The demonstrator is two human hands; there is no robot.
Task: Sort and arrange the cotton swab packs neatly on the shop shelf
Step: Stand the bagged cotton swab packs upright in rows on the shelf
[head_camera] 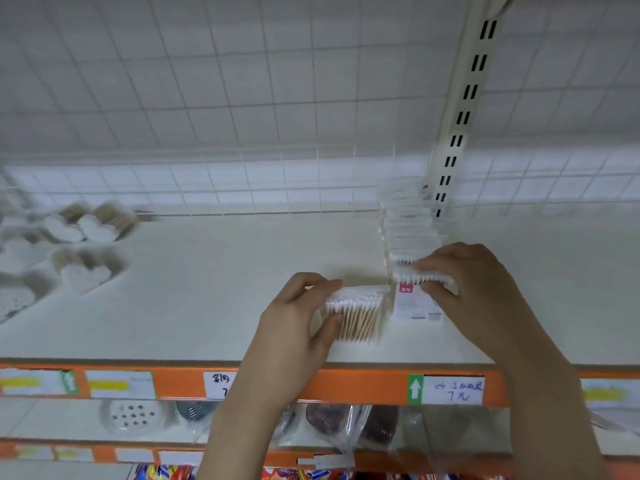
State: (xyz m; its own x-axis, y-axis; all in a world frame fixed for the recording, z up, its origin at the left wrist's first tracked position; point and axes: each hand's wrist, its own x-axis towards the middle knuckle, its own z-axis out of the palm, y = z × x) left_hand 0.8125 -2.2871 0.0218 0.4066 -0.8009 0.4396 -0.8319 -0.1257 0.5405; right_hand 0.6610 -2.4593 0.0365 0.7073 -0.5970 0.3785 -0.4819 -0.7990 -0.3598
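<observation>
Head view: hands (301,317) (464,289) each grip a swab pack (356,313) (415,299).

Two bare hands, left (298,317) and right (474,289); forearms bare, no sleeves, rings or watch visible.

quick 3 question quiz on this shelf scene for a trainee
1. True or false: the left hand grips a swab pack.
2. Which hand holds the labelled pack at the front of the row?
3. The loose packs lie: A) left side of the shelf B) right side C) lower shelf.

Key: 1 true; 2 right hand; 3 A.
</observation>
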